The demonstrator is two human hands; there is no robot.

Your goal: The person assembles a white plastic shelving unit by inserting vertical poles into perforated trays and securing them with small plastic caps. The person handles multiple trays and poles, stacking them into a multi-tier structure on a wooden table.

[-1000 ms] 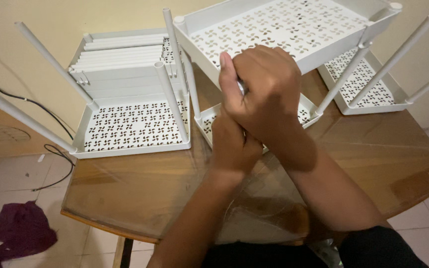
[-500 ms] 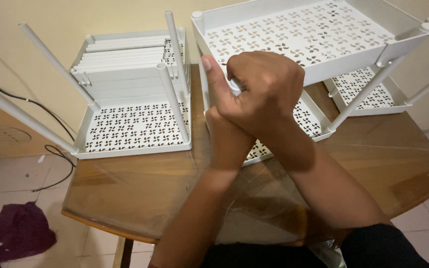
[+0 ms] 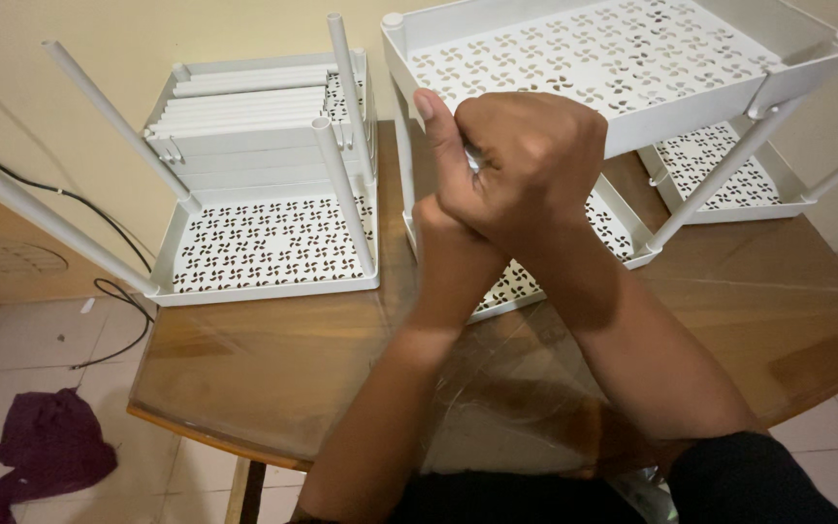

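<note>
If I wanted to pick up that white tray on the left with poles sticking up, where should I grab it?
Probably by the near pole, from the front: it stands clear above the left tray, offering a round grip. The stacked slats at the back look loose.

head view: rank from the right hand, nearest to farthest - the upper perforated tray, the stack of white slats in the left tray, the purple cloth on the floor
Measured from the right hand:
1. Upper perforated tray, directly behind and above the hand, at the knuckles.
2. Stack of white slats, to the left, lying in the left tray on the table.
3. Purple cloth, far lower left, down on the floor.
</note>
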